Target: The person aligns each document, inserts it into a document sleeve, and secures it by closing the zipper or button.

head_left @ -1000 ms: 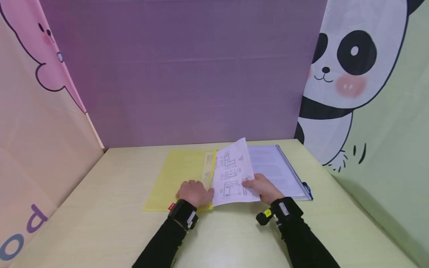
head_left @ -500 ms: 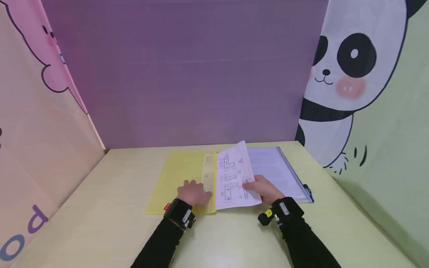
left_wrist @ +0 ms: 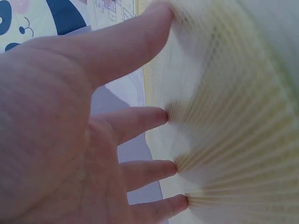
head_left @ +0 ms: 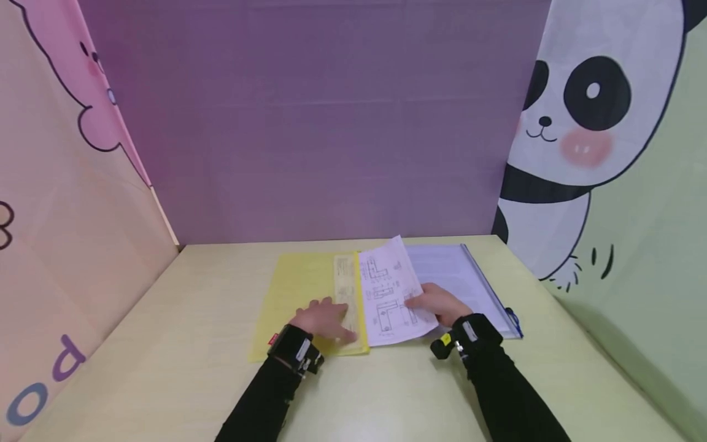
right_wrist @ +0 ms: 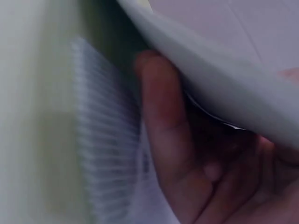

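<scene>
On the yellow mesh folder (head_left: 298,276) lies my left hand (head_left: 324,319), its fingers spread; in the left wrist view the fingertips (left_wrist: 159,115) press into the mesh. A white sheet with printed line drawings (head_left: 386,319) overlaps the folder's right edge, its right side lifted. My right hand (head_left: 442,303) pinches that sheet's right edge, thumb on top. In the right wrist view a finger (right_wrist: 166,112) is under the sheet (right_wrist: 224,60). Beneath and to the right lies a clear-covered folder with a text page (head_left: 453,270).
The light wooden table (head_left: 177,331) extends around the folders. A blue cord (head_left: 513,318) hangs at the right folder's lower right corner. Behind stands a purple backdrop (head_left: 331,123), with a pink panel at the left and a panda print (head_left: 596,147) at the right.
The yellow folder and the sheet have shifted slightly right and toward me in the view. My left hand has spread its fingers over the folder; my right hand still pinches the sheet.
</scene>
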The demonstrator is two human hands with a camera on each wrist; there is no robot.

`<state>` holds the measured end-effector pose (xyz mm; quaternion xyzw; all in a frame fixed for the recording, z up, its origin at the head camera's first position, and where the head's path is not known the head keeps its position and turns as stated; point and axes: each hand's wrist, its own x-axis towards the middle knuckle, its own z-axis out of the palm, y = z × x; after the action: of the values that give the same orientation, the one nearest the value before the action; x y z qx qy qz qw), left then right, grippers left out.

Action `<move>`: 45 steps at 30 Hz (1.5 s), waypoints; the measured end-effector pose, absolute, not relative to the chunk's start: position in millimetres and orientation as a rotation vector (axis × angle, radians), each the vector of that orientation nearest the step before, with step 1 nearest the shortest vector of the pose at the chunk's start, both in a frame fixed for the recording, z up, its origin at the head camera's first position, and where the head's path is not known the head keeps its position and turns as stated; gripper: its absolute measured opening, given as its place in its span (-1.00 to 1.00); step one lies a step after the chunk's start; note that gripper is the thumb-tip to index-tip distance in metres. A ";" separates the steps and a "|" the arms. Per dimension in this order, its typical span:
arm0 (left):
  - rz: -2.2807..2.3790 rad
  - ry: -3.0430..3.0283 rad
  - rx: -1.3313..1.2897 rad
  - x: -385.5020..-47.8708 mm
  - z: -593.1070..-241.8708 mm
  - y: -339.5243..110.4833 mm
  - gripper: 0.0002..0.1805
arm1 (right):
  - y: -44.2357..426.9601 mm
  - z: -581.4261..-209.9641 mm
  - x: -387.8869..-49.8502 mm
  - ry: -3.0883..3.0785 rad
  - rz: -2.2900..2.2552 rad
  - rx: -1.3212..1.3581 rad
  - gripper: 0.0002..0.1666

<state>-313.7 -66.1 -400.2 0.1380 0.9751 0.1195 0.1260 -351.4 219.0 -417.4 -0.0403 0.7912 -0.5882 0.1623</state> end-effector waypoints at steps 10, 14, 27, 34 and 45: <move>0.400 2.832 0.396 -310.4 -395.3 -65.1 -0.15 | 235.9 -416.1 -359.6 2.246 -1.676 -0.078 -0.60; 0.410 2.817 0.412 -313.3 -394.4 -66.3 -0.14 | 245.8 -415.2 -361.3 2.250 -1.690 0.029 -0.58; 0.394 2.805 0.388 -317.2 -396.1 -67.6 -0.11 | 248.1 -409.1 -360.5 2.328 -1.562 0.012 -0.62; 0.413 2.805 0.370 -316.0 -396.6 -67.2 -0.12 | 245.4 -404.7 -358.6 2.360 -1.525 0.022 -0.62; 0.411 2.807 0.359 -315.1 -395.0 -64.9 -0.12 | 243.6 -409.0 -359.2 2.322 -1.576 0.022 -0.64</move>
<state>-315.1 -64.9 -395.0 0.1244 0.9718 0.1424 0.1406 -359.2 243.6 -409.0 0.0077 0.8157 -0.5538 0.1670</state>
